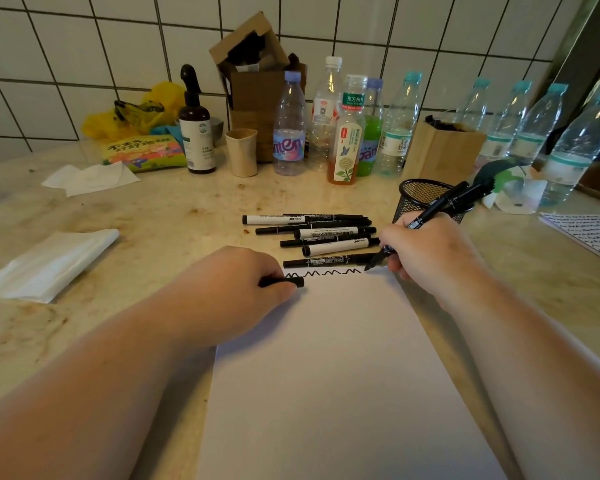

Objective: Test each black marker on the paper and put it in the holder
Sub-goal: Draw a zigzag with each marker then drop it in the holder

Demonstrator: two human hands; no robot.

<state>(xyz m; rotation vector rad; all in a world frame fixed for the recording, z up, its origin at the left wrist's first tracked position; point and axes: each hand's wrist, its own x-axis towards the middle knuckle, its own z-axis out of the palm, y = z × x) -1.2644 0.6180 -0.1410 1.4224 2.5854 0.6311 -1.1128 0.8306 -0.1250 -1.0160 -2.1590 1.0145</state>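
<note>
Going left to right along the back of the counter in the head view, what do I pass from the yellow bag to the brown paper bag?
Yellow plastic bag → dark spray bottle → beige paper cup → purple-capped water bottle → amber tea bottle → brown paper bag.

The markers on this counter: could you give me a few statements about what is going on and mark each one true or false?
1. The right hand holds a marker with its tip at the end of a zigzag line on the paper. True.
2. The left hand is empty. False: it holds a black cap.
3. The mesh holder stands left of the paper. False: it stands behind the right hand.
4. A group of markers lies on the counter beyond the paper. True.
5. The paper is covered in scribbles. False: only one zigzag line, near its far edge.
</note>
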